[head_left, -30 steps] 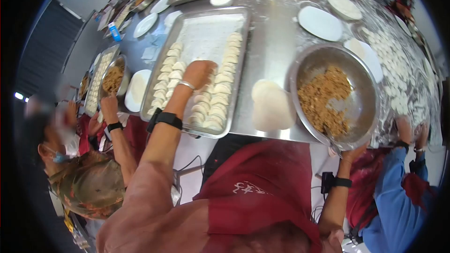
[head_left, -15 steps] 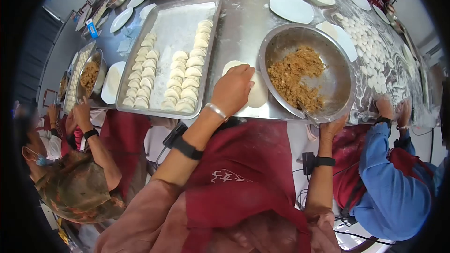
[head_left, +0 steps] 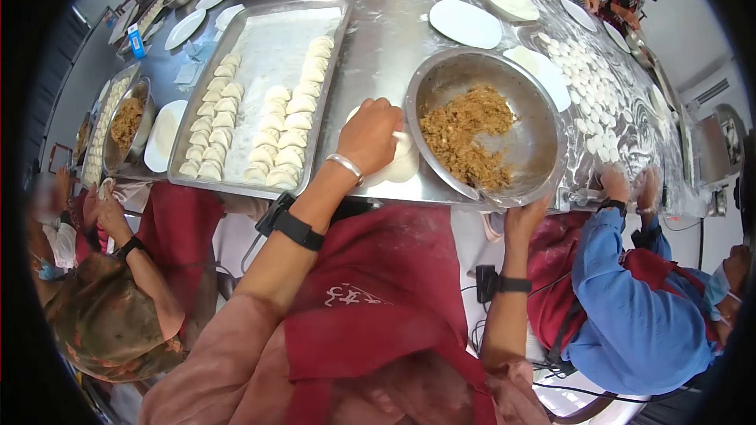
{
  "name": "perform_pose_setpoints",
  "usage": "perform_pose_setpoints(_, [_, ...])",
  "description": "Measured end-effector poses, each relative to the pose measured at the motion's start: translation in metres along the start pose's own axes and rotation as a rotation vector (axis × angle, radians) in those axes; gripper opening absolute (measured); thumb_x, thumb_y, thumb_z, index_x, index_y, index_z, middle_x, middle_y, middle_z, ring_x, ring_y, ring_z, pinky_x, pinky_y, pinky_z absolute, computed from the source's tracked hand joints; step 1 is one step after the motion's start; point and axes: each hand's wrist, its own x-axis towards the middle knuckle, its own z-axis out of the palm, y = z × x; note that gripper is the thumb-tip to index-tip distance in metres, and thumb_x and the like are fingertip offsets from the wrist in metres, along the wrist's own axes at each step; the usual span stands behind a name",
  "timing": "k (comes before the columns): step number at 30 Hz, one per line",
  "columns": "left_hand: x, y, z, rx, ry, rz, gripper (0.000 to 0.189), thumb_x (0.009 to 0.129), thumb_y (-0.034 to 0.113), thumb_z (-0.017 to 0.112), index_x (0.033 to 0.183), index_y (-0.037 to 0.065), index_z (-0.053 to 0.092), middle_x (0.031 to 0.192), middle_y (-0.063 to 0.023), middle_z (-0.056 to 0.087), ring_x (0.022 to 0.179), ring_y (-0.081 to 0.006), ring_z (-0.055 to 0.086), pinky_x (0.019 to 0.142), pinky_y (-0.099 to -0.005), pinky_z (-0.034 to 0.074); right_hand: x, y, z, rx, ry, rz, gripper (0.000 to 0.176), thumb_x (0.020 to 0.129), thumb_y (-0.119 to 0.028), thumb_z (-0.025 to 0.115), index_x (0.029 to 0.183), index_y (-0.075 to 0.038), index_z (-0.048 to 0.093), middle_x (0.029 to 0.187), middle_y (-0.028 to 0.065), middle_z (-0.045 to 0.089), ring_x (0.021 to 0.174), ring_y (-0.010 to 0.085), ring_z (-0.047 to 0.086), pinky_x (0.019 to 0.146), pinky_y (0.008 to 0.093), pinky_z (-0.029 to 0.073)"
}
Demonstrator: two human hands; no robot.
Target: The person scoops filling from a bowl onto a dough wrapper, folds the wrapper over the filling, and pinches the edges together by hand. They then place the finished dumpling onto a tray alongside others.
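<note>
My left hand (head_left: pixel 370 138), a silver bangle at its wrist, is closed with its fingertips on a round white dumpling wrapper (head_left: pixel 405 159). The wrapper's edge is lifted beside the fingers, and other wrappers lie flat under the hand. Just to the right stands a wide metal bowl (head_left: pixel 539 138) with brown minced filling (head_left: pixel 470 130) in it. My right hand (head_left: pixel 526 212) is at the bowl's near right rim, gripping it from below; the bowl hides most of its fingers. Left of my left hand, a metal tray (head_left: pixel 315 122) carries rows of folded dumplings (head_left: pixel 272 138).
White plates (head_left: pixel 465 22) stand farther back. Many small dough pieces (head_left: pixel 587 90) lie on the floured right side. A co-worker's hands (head_left: pixel 630 185) rest at the table edge on my right; another co-worker's hands (head_left: pixel 110 208) are on my left, near a second filling bowl (head_left: pixel 130 122).
The whole view has shifted, so the table items appear farther left. My left hand has raised the edge of a wrapper. My right hand stays at the bowl.
</note>
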Motion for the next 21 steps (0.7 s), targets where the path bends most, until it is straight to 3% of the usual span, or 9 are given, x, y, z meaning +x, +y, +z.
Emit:
perform_pose_setpoints(1, [-0.002, 0.001, 0.002, 0.006, 0.047, 0.030, 0.012, 0.071, -0.002, 0.062, 0.081, 0.003, 0.058, 0.089, -0.0144, 0.057, 0.094, -0.0352, 0.053, 0.080, -0.0430, 0.045, -0.005, -0.003, -0.008, -0.009, 0.000, -0.007, 0.035, 0.076, -0.011, 0.070, 0.108, 0.001, 0.064, 0.110, 0.0176, 0.062, 0.105, 0.0355, 0.055, 0.093, 0.0431, 0.041])
perform_pose_setpoints(3, [-0.006, 0.011, -0.004, 0.065, 0.022, 0.026, 0.013, 0.073, -0.003, 0.059, 0.083, 0.004, 0.059, 0.090, -0.0123, 0.059, 0.094, -0.0325, 0.055, 0.079, -0.0429, 0.048, -0.019, -0.009, -0.026, 0.372, -0.199, 0.372, 0.031, 0.083, -0.010, 0.067, 0.112, 0.003, 0.065, 0.107, 0.0162, 0.067, 0.100, 0.0269, 0.061, 0.091, 0.0356, 0.045])
perform_pose_setpoints(4, [-0.007, 0.012, -0.005, 0.083, 0.044, 0.020, 0.014, 0.072, -0.005, 0.056, 0.083, 0.004, 0.058, 0.089, -0.0127, 0.059, 0.093, -0.0333, 0.054, 0.078, -0.0434, 0.048, -0.025, -0.016, -0.034, 0.363, -0.192, 0.381, 0.031, 0.083, -0.010, 0.067, 0.112, 0.003, 0.065, 0.107, 0.0162, 0.067, 0.100, 0.0269, 0.061, 0.091, 0.0356, 0.045])
perform_pose_setpoints(7, [-0.009, 0.012, -0.002, 0.077, 0.078, 0.039, 0.016, 0.072, -0.007, 0.051, 0.083, 0.004, 0.055, 0.086, -0.0139, 0.058, 0.090, -0.0353, 0.054, 0.076, -0.0458, 0.046, -0.026, -0.061, -0.064, 0.558, -0.040, 0.726, 0.031, 0.088, -0.010, 0.065, 0.115, 0.004, 0.064, 0.099, 0.0137, 0.070, 0.090, 0.0184, 0.065, 0.083, 0.0284, 0.048])
perform_pose_setpoints(9, [-0.010, 0.013, -0.003, 0.012, 0.110, 0.015, 0.018, 0.070, -0.008, 0.053, 0.084, 0.004, 0.054, 0.086, -0.0142, 0.058, 0.091, -0.0354, 0.054, 0.077, -0.0463, 0.045, -0.021, -0.090, -0.079, 0.450, -0.008, 0.518, 0.029, 0.089, -0.008, 0.065, 0.115, 0.004, 0.064, 0.093, 0.0108, 0.071, 0.081, 0.0143, 0.066, 0.078, 0.0260, 0.051])
perform_pose_setpoints(13, [-0.012, 0.018, -0.002, -0.010, 0.157, 0.026, 0.035, 0.066, -0.010, 0.059, 0.097, 0.004, 0.059, 0.091, -0.0141, 0.059, 0.094, -0.0357, 0.054, 0.078, -0.0463, 0.045, 0.005, -0.134, -0.085, 0.186, -0.135, 0.041, 0.047, 0.072, -0.001, 0.075, 0.118, -0.003, 0.064, 0.099, 0.0114, 0.068, 0.088, 0.0243, 0.064, 0.075, 0.0344, 0.052])
perform_pose_setpoints(17, [-0.017, 0.018, -0.005, 0.092, 0.102, -0.004, 0.022, 0.067, -0.008, 0.059, 0.086, 0.004, 0.063, 0.087, -0.0135, 0.056, 0.093, -0.0348, 0.054, 0.076, -0.0449, 0.045, 0.022, -0.148, -0.070, 0.196, -0.185, -0.088, 0.040, 0.070, -0.003, 0.077, 0.109, -0.006, 0.068, 0.095, 0.0096, 0.066, 0.085, 0.0269, 0.062, 0.070, 0.0361, 0.050])
perform_pose_setpoints(18, [-0.017, 0.019, -0.005, 0.052, 0.183, 0.021, 0.018, 0.066, -0.009, 0.065, 0.080, 0.002, 0.059, 0.080, -0.0137, 0.053, 0.081, -0.0329, 0.055, 0.069, -0.0403, 0.044, 0.022, -0.147, -0.066, 0.223, -0.243, -0.073, 0.034, 0.070, -0.003, 0.077, 0.103, -0.006, 0.070, 0.092, 0.0085, 0.065, 0.086, 0.0261, 0.062, 0.072, 0.0354, 0.049])
perform_pose_setpoints(21, [-0.020, 0.026, -0.013, -0.110, 0.161, -0.097, 0.016, 0.068, -0.006, 0.067, 0.080, 0.002, 0.058, 0.078, -0.0129, 0.051, 0.075, -0.0320, 0.054, 0.066, -0.0376, 0.044, 0.027, -0.147, -0.057, 0.273, -0.281, -0.030, 0.021, 0.070, -0.002, 0.077, 0.090, -0.009, 0.073, 0.084, 0.0051, 0.064, 0.082, 0.0241, 0.061, 0.071, 0.0333, 0.047])
